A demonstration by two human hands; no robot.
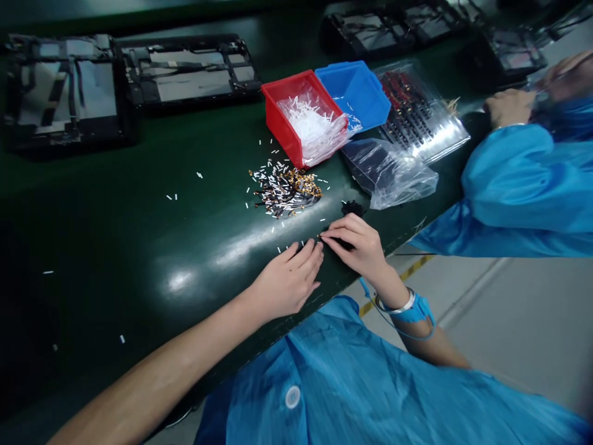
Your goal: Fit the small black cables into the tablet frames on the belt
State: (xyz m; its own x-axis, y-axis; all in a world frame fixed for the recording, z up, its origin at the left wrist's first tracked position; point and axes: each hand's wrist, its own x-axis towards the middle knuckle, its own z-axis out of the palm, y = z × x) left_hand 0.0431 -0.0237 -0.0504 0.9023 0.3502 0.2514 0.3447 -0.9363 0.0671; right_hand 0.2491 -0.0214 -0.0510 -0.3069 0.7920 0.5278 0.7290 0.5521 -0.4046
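My right hand (354, 243) pinches a tiny gold-tipped piece (319, 236) between thumb and fingertips; most of it is hidden. Close against those fingertips, my left hand (293, 278) lies palm down on the dark green table, fingers stretched out and the thumb apart. Just beyond both hands is a heap of small black parts with gold ends and white strips (290, 188). A few white strips lie loose by the left fingertips. Behind my right hand sits a small clump of black pieces (353, 209).
A red bin (282, 127) holds a bag of white strips, beside a blue bin (359, 93). Right of them lie a clear plastic bag (393, 173) and a clear tray of parts (417, 117). Opened device housings (185, 74) line the back. A co-worker's sleeve (519, 179) is at right.
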